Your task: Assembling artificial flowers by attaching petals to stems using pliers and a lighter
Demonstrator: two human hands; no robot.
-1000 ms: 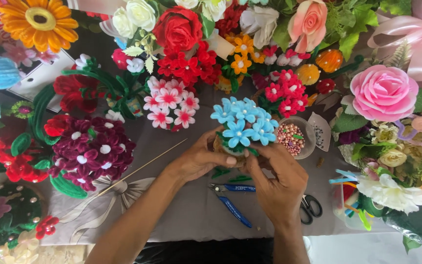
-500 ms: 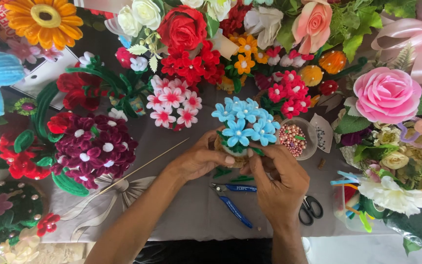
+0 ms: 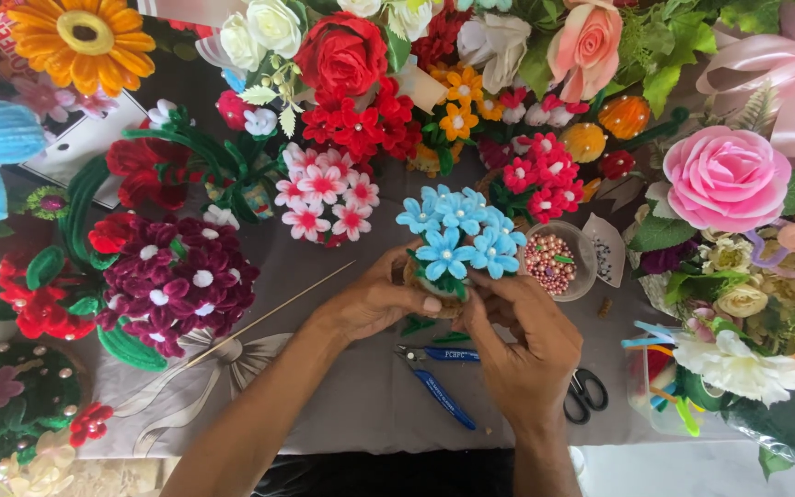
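Both my hands close around the base of a small pot of light blue pipe-cleaner flowers (image 3: 457, 230) with green leaves. My left hand (image 3: 374, 299) grips its left side, thumb pressed on the brownish pot. From the right, my right hand (image 3: 526, 336) holds the pot, its fingers curled under the blooms. The pot stands low over a grey cloth (image 3: 351, 387).
Blue-handled pliers (image 3: 434, 377) and black scissors (image 3: 586, 396) lie by my hands. A thin wooden stick (image 3: 269, 315) lies to the left. A clear cup of pink beads (image 3: 558, 262) stands beside the pot. Many handmade bouquets ring the cloth, including a maroon one (image 3: 172, 281) and a pink rose (image 3: 724, 179).
My hands and the blue flower pot stay nearly in place. My fingers have shifted slightly around the pot's base.
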